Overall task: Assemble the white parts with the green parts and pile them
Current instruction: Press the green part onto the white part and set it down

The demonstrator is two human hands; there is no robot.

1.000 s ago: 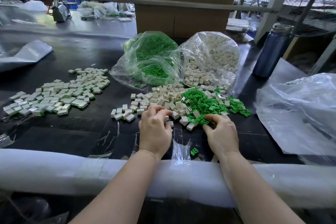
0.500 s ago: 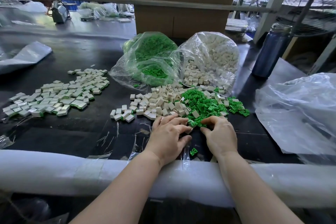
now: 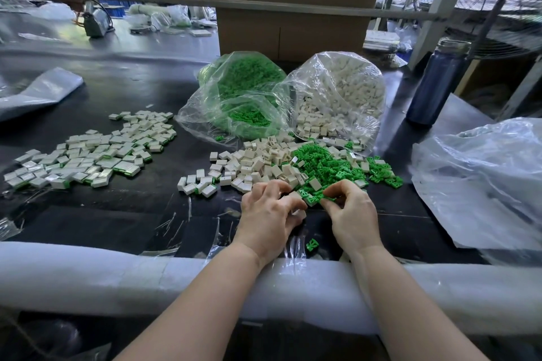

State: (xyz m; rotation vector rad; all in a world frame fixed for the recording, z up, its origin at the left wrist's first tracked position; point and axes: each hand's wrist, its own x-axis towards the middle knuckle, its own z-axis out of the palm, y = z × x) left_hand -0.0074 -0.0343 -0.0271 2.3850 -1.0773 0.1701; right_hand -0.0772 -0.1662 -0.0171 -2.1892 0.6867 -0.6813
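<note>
Hands have drawn together at the near edge of the green parts [image 3: 325, 167]: left hand [image 3: 268, 218] curls around a white part [image 3: 299, 213], right hand [image 3: 353, 214] pinches a green piece [image 3: 328, 199].

Two hands [image 3: 268, 218], two filled bags [image 3: 337, 97] (green, white), one bottle [image 3: 434, 85], countless small parts [image 3: 252, 161].

Black counter [image 3: 117, 214] with a white foam-padded front edge [image 3: 88, 275]. Cardboard boxes [image 3: 293, 29] stacked at the back behind a grey metal rail [image 3: 293, 8]. Dark blue bottle [image 3: 437, 82] at right, near a crumpled clear plastic sheet [image 3: 484, 179]. White post [image 3: 440, 3] and a fan grille [image 3: 504, 38] at far right. Daylight from upper right. Cluttered second bench [image 3: 132, 38] behind, left.
</note>
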